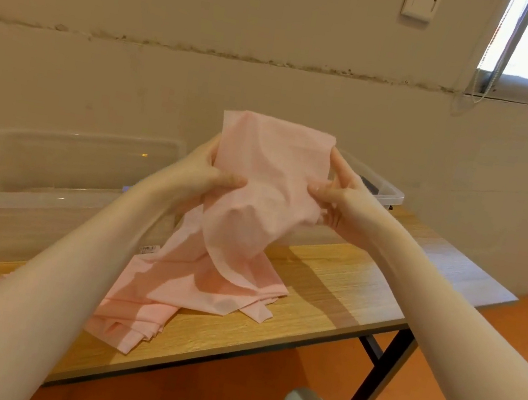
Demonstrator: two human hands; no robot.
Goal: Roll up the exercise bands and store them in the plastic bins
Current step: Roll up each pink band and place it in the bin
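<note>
From the head camera, both bare hands hold up the top end of a pale pink exercise band (pixel 267 179) above a wooden surface (pixel 329 279). The left hand (pixel 204 173) has its grip pinching the band's left edge, thumb pressed on the front of the fabric and fingers hidden behind it. The right hand (pixel 342 198) pinches the right edge in the same way, thumb on the front and forefinger stretched up along the side. The band hangs down from the two grips in loose folds, and its lower part lies crumpled on the surface, one end reaching toward the near edge. A large clear plastic bin (pixel 58 198) stands on the surface to the left, just behind the left forearm, with a dark object inside at its far left. A smaller clear bin (pixel 385 191) sits behind the right hand, mostly hidden by the band. The floor (pixel 431 399) below is orange.
</note>
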